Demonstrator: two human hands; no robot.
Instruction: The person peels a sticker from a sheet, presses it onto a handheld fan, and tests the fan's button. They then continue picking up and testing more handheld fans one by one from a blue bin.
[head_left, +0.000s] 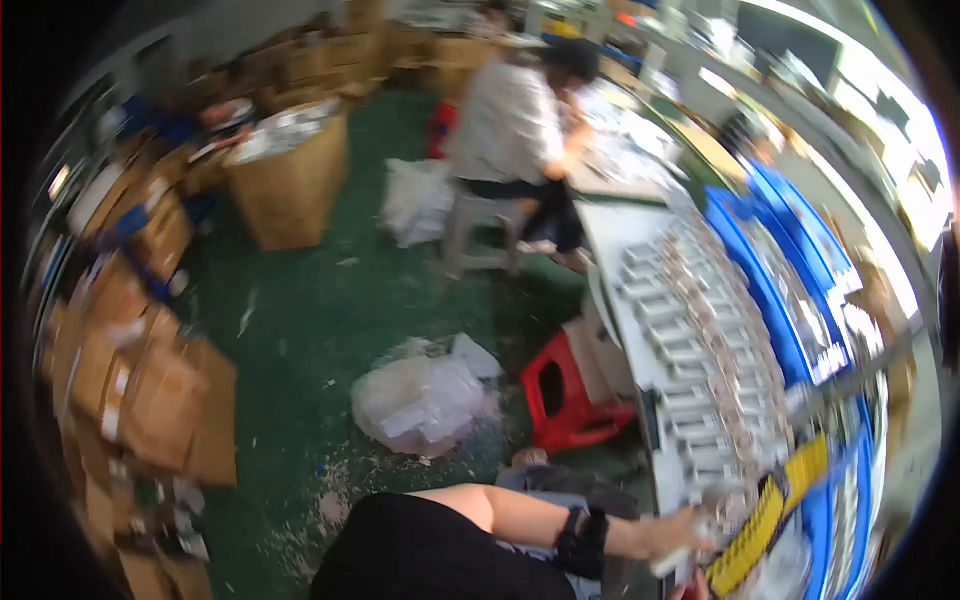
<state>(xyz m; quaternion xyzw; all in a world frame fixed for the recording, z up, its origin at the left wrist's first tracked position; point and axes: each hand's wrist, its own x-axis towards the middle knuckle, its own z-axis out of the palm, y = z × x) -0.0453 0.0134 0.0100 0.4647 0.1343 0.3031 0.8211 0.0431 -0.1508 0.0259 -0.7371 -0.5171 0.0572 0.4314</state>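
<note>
My left hand, with a black band on its wrist, reaches over the near end of a white workbench. Motion smears its fingers beside small pale parts, and whether they grip one is unclear. Just below, at the picture's lower edge, a bit of my right hand shows beside a yellow-and-black strip; the rest is out of sight. Along the bench run rows of white elongated parts, with a line of clear and brownish pieces across them.
Blue bins line the bench's right side. A red stool and a filled plastic bag stand left of it. Farther off, a person sits at the bench on a grey stool. Cardboard boxes crowd the left.
</note>
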